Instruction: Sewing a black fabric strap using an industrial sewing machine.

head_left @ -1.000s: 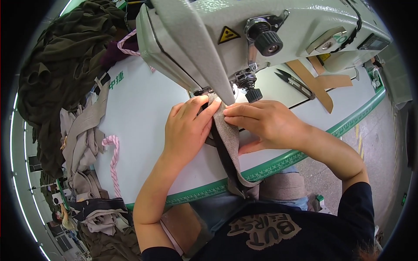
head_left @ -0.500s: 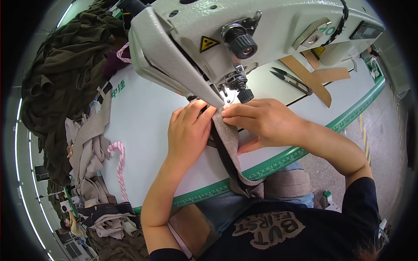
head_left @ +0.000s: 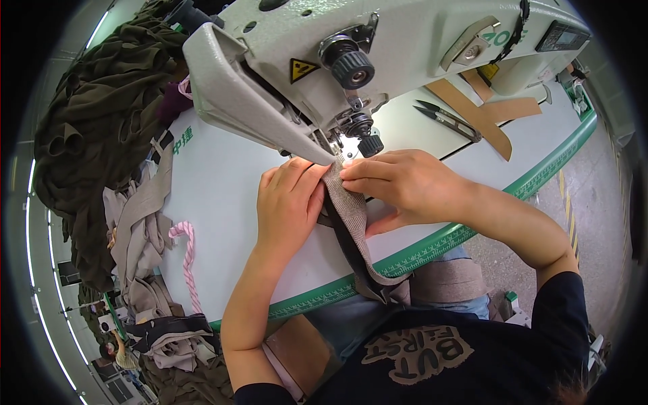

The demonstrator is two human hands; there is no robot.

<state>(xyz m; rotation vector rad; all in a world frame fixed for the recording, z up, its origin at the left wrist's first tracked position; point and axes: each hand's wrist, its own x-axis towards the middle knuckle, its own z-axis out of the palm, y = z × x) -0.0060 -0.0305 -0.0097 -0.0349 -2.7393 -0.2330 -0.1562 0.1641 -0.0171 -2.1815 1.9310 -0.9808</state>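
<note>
A long strip of grey-brown herringbone fabric point(head_left: 351, 214), with a black band along its left edge, runs up to the needle area of a white sewing machine point(head_left: 263, 74). Its lower end hangs over the table's front edge. My left hand point(head_left: 287, 206) lies along the strip's left side, fingers bent and pressed together on it close to the needle. From the right, my right hand point(head_left: 412, 185) grips the strip's edge between fingertips and thumb. The machine's slanted front arm partly hides the needle and the strip's far end.
Black thread snips point(head_left: 449, 123) and tan pattern pieces point(head_left: 482, 121) lie right of the needle. A pink-white twisted cord point(head_left: 188, 263), grey fabric pieces point(head_left: 138, 226) and a dark brown cloth heap point(head_left: 108, 115) are at left. A green ruler edge point(head_left: 405, 262) borders the white table.
The machine sits slightly further left and higher in view. Both hands keep their hold on the strip beside the needle, with hardly any shift.
</note>
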